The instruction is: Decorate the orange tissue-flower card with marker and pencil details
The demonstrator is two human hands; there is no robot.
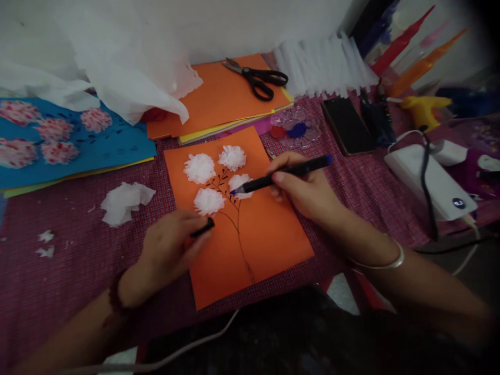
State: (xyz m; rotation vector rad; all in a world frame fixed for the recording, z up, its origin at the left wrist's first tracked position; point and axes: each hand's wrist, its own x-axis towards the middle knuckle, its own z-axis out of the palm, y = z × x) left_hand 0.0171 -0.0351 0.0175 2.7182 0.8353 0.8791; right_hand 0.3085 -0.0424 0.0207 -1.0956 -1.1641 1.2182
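Note:
An orange sheet of paper [273, 250] lies in front of me. It bears a drawn dark stem with small leaves and several white crumpled tissue flowers [200, 168]. My right hand [300, 185] is closed around a black marker [289, 170] with a blue end. The marker's tip is at the small leaves between the flowers, touching the paper or very close above it. My left hand [172, 239] rests on the sheet's left edge, its fingers closed on a black marker cap [203, 227].
Left are torn white tissue [127, 203] and a blue sheet with red-white flowers [128, 140]. Behind lie black scissors [255, 75] on orange paper, and rolled white tissue [324, 65]. Right are a phone [347, 126], a yellow glue gun [424, 110] and a corded white power box [429, 179].

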